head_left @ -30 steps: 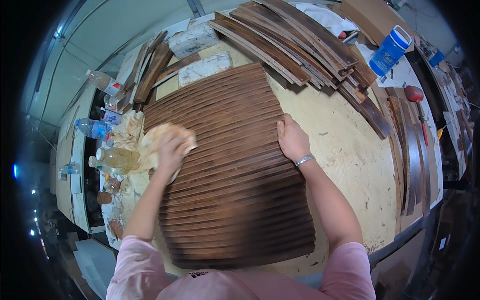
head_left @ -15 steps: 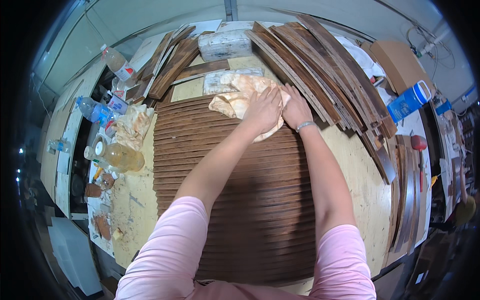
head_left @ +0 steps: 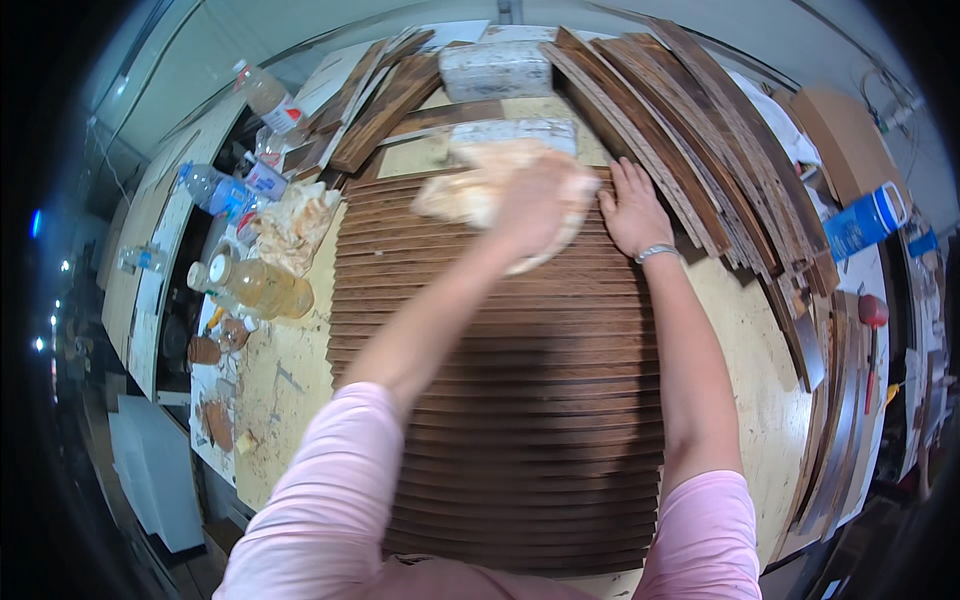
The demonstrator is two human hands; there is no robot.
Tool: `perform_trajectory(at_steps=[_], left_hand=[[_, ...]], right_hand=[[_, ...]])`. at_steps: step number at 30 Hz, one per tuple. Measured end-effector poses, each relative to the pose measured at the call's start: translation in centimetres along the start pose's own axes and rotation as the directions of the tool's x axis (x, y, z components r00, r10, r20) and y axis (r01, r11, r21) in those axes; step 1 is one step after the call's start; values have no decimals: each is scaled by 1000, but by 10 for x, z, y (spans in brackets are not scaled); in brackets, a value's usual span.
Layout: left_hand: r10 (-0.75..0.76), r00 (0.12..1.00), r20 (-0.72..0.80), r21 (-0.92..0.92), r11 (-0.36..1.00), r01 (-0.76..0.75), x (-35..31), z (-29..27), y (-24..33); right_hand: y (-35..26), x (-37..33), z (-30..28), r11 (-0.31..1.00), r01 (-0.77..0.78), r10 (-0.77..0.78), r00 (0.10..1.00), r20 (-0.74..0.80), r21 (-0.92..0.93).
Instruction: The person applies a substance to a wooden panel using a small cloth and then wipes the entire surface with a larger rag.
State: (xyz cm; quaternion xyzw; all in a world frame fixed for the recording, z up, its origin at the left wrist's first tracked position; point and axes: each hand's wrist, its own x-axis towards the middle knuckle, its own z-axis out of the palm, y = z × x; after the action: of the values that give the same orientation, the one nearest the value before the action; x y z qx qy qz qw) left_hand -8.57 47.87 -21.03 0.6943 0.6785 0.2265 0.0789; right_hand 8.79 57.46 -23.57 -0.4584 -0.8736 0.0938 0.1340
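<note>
A row of dark brown wooden slats (head_left: 400, 290) lies side by side as a panel on the pale work table. At its far end, my left hand (head_left: 528, 212) presses down on a crumpled cream cloth (head_left: 450, 194). This hand and the cloth are smeared by motion, so the separate fingers are hard to see. Close to the panel's far right corner, my right hand (head_left: 637, 212) rests flat with fingers stretched out and holds nothing. A bracelet circles its wrist.
Beyond the panel stand white-wrapped blocks (head_left: 495, 72). Loose boards (head_left: 690, 150) are stacked at the far right, and more boards (head_left: 385, 115) lie far left. Along the left are bottles, a jug of yellowish liquid (head_left: 265, 287) and another crumpled cloth (head_left: 295, 228). A blue jug (head_left: 862, 226) stands right.
My left hand has swept the cloth leftward over the slats. My right hand has come off the cloth and now lies flat at the panel's right corner. The view has shifted slightly.
</note>
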Motion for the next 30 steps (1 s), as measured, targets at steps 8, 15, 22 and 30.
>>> perform_trajectory(at_steps=[8,15,22,30], left_hand=[[-379,922,-84,-86,924,372,-73,-72,-80],[-215,938,-273,-3,975,223,-75,-52,-77],[-136,990,29,78,988,133,-40,-31,-14],[-558,610,-562,-152,795,587,-161,-149,-189]], right_hand=[[16,0,4,999,24,-25,1000,-3,-42],[0,0,2,999,17,-18,1000,-22,-48],[8,0,1,998,17,-17,1000,4,-59],[-5,3,1,994,-10,10,1000,-7,-109]])
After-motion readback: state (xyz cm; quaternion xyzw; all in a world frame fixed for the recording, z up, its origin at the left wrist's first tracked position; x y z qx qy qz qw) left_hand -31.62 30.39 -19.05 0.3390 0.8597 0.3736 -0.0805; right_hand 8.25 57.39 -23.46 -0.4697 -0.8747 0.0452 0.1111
